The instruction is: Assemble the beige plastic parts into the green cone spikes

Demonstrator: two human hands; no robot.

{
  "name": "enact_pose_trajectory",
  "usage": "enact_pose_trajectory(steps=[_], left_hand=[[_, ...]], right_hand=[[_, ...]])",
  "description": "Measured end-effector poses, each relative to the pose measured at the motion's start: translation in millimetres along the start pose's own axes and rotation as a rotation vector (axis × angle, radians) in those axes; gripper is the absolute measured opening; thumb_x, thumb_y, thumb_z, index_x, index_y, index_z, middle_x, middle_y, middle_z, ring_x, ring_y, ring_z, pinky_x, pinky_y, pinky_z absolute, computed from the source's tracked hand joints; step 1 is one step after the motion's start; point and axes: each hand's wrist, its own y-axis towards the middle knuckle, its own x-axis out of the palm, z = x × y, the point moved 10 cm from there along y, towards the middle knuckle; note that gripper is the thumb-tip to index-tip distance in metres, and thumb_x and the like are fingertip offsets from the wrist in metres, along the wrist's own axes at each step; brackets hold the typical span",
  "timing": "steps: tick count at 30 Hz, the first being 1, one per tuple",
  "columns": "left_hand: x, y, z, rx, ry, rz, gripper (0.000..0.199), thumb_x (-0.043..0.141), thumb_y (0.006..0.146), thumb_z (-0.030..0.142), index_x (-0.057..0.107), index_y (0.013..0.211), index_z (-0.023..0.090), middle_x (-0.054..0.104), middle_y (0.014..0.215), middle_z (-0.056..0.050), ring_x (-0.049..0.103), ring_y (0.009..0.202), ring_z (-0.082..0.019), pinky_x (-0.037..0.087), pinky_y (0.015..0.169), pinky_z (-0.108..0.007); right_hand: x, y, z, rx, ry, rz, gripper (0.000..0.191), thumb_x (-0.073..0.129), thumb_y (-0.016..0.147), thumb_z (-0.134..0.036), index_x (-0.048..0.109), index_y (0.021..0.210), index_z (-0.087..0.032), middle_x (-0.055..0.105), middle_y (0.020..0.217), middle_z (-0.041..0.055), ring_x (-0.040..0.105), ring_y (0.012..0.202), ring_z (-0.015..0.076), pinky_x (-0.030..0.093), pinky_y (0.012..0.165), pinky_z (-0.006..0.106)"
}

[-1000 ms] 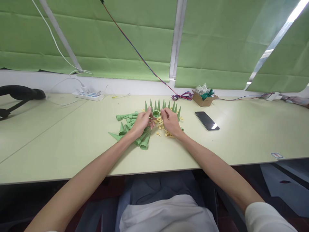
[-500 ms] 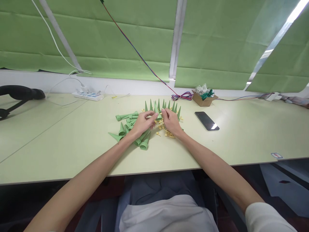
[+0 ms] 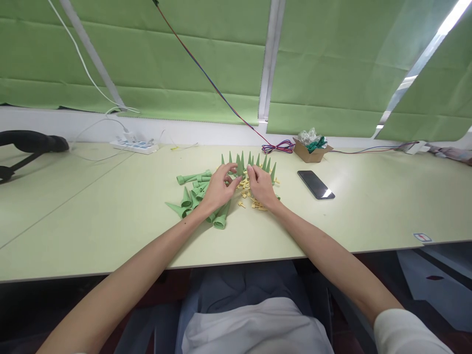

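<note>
Between my two hands a green cone stands with its tip up. My left hand is at its left, thumb and fingers apart around the cone's side; whether it touches the cone is unclear. My right hand is closed at the cone's right, and what its fingertips pinch is too small to make out. Behind the hands several green cones stand upright in a row. Loose green cones lie in a pile to the left, partly under my left hand. Small yellow pieces are scattered beneath and between the hands.
A black phone lies to the right on the table. Behind it are a small cardboard box with plastic wrap and a bundle of coiled wire. A white power strip sits at the back left, near a black object.
My left hand's fingers have spread and shifted slightly, and the cone between the hands now stands more upright. My right hand has hardly moved.
</note>
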Motion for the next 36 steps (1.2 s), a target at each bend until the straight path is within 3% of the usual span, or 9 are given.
enact_pose_trajectory(steps=[4,8,15,20,26,30,36], left_hand=[[-1.0,0,-11,-0.111,-0.094,0.011,0.03,0.062,0.09,0.043,0.053,0.108,0.022,0.062,0.101,-0.004,0.055,0.056,-0.009,0.045,0.052,-0.023],[15.0,-1,-22,-0.263,-0.304,-0.122,0.043,0.051,0.093,0.059,0.055,0.082,0.017,0.061,0.081,-0.004,0.054,0.051,-0.011,0.043,0.044,-0.025],[28.8,-6,-22,-0.389,-0.556,-0.231,0.05,0.063,0.084,0.065,0.055,0.076,0.016,0.058,0.079,-0.005,0.057,0.056,-0.011,0.042,0.042,-0.023],[28.7,-6,-17,-0.336,-0.545,-0.268,0.047,0.068,0.081,0.062,0.057,0.081,0.016,0.054,0.072,-0.001,0.057,0.058,-0.013,0.043,0.045,-0.023],[15.3,-4,-4,-0.19,-0.243,-0.222,0.039,0.068,0.083,0.055,0.053,0.078,0.02,0.058,0.061,0.002,0.053,0.048,-0.012,0.043,0.05,-0.025],[13.1,-3,-4,-0.166,-0.166,-0.203,0.034,0.068,0.083,0.052,0.055,0.08,0.02,0.054,0.057,0.003,0.049,0.045,-0.012,0.038,0.047,-0.025],[3.5,2,-3,-0.065,-0.099,-0.054,0.038,0.075,0.075,0.043,0.063,0.102,0.018,0.065,0.101,-0.006,0.055,0.062,-0.01,0.046,0.056,-0.025]], right_hand=[[-5,-1,-1,-0.002,0.016,0.04,0.041,0.037,0.103,-0.046,0.036,0.07,-0.023,0.039,0.061,-0.0041,0.036,0.058,0.0128,0.029,0.059,0.029],[-6,-1,0,-0.006,0.039,0.04,0.037,0.038,0.103,-0.046,0.044,0.075,-0.022,0.044,0.065,-0.0035,0.041,0.06,0.0131,0.032,0.062,0.028],[1,-2,-2,-0.016,0.102,-0.02,0.035,0.042,0.101,-0.047,0.044,0.076,-0.023,0.045,0.065,-0.0036,0.04,0.059,0.0129,0.033,0.061,0.028],[-1,-2,-1,-0.003,0.112,-0.017,0.035,0.043,0.1,-0.046,0.043,0.075,-0.023,0.042,0.064,-0.0043,0.039,0.059,0.0128,0.032,0.061,0.028],[-3,0,-1,-0.014,0.056,-0.013,0.041,0.039,0.102,-0.046,0.034,0.068,-0.023,0.036,0.061,-0.0045,0.034,0.058,0.013,0.028,0.059,0.029],[-4,1,1,-0.004,0.019,-0.015,0.045,0.038,0.102,-0.05,0.031,0.066,-0.023,0.034,0.059,-0.0043,0.033,0.057,0.0129,0.027,0.057,0.029],[-2,2,-2,-0.006,0.012,-0.023,0.049,0.035,0.101,-0.054,0.029,0.064,-0.023,0.034,0.058,-0.0035,0.033,0.057,0.0128,0.027,0.057,0.03]])
